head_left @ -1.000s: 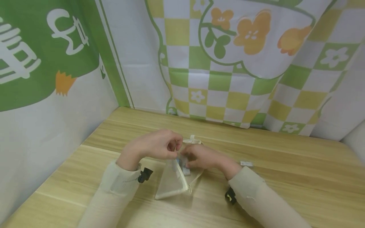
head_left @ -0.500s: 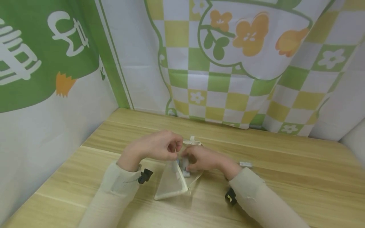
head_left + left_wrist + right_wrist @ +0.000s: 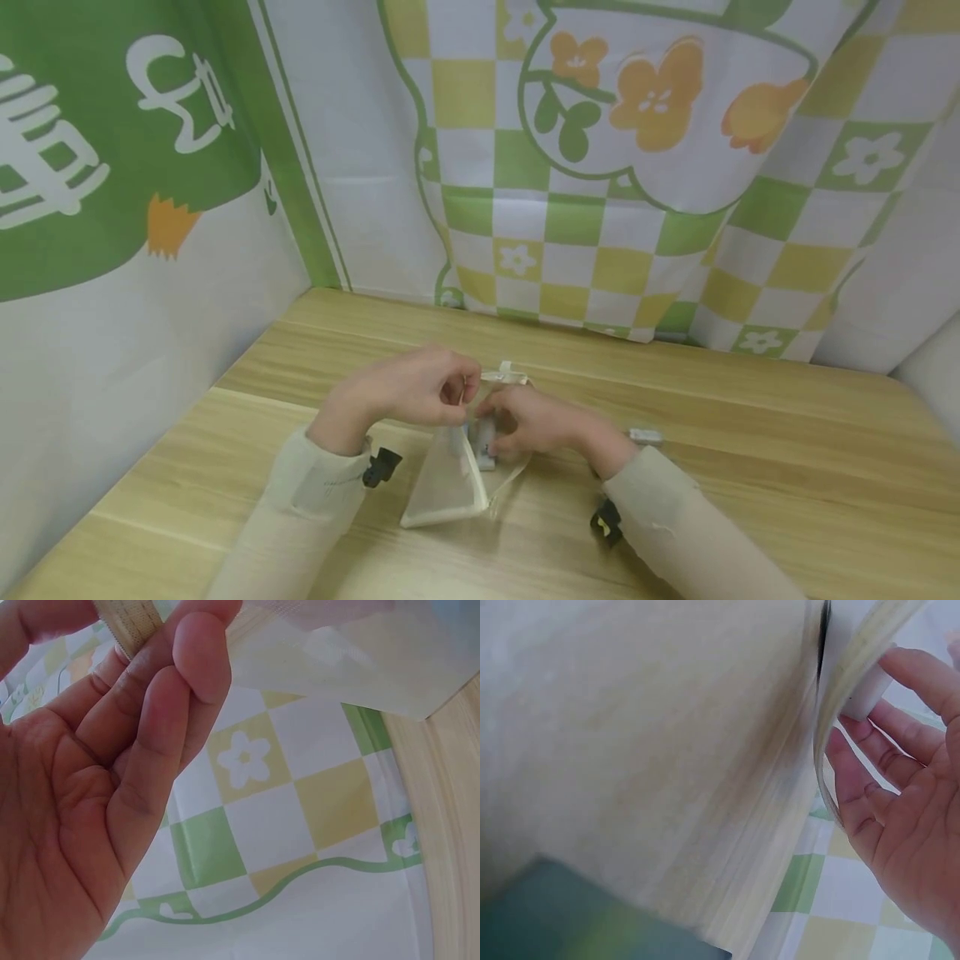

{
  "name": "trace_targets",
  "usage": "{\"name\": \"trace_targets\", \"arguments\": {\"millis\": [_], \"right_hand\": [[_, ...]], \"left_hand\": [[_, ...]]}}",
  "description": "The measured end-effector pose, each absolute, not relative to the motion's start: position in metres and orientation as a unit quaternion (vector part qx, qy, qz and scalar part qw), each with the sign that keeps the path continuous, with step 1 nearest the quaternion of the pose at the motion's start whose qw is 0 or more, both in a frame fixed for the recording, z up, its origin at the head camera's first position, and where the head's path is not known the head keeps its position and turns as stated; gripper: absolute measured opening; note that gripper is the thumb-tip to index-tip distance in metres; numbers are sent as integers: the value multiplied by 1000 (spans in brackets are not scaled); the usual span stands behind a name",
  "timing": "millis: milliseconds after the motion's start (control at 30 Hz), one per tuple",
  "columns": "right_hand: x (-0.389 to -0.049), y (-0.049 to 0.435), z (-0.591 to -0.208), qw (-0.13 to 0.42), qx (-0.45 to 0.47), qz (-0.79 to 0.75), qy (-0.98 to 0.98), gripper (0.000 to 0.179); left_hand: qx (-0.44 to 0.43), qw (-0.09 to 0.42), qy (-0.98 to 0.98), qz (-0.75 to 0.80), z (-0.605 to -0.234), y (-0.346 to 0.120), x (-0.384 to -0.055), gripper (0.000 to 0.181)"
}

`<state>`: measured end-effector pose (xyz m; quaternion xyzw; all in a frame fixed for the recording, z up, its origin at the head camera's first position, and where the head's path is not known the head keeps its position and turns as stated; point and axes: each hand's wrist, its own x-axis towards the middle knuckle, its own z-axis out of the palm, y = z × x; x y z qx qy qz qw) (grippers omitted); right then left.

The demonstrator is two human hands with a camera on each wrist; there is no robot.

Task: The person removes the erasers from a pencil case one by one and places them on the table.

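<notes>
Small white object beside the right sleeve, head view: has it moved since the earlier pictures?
No; the small white object stays put against the back edge of the wooden table.

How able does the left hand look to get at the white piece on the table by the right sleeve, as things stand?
Probably not directly: the left hand pinches the edge of the pouch, and the right hand, at the pouch's mouth, lies between it and the white piece.

White characters (image 3: 181,97) on the green cloth (image 3: 67,254) are illegible.
</notes>
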<state>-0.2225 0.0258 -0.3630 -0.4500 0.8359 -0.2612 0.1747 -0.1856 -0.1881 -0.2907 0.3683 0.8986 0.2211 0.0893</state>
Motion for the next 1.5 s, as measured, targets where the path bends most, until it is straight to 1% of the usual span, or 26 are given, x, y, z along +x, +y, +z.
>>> {"name": "trace_targets", "arguments": {"millis": [300, 533, 933, 1167, 1500], "right_hand": [[-222, 28, -361, 168, -467, -266, 826, 47], [-220, 29, -358, 174, -457, -269, 830, 46], [-216, 31, -357, 159, -458, -267, 833, 45], [-214, 35, -356, 140, -472, -268, 828, 44], [-212, 40, -349, 147, -452, -296, 829, 47]], "left_hand": [[364, 93, 900, 223, -293, -189, -187, 9], [372, 88, 896, 227, -292, -188, -186, 10], [371, 92, 894, 234, -294, -189, -187, 11], [366, 94, 896, 233, -291, -189, -185, 11], [365, 96, 896, 233, -293, -189, -187, 10]]}}
